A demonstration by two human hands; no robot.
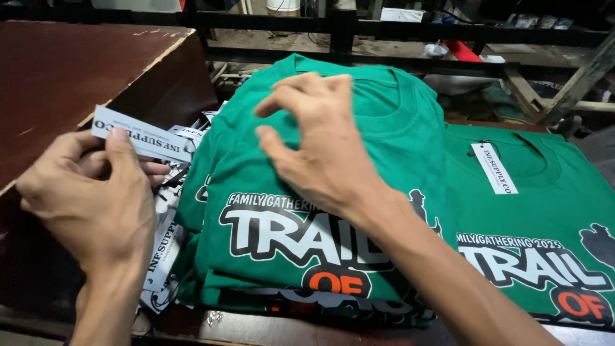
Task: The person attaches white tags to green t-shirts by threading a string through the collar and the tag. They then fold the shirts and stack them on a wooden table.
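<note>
Paper tag [142,138] is pinched in left hand [90,198]; right hand [320,144], fingers released, touches green shirt stack [282,211]; stack may slide off the counter's near edge.

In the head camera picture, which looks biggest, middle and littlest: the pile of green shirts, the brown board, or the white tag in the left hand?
1. Pile of green shirts
2. Brown board, close behind and cut off by the picture edge, so unsure
3. White tag in the left hand, clearly smallest

2 hands [96,198], 2 green shirt piles [397,160], 1 tag heap [163,224].
</note>
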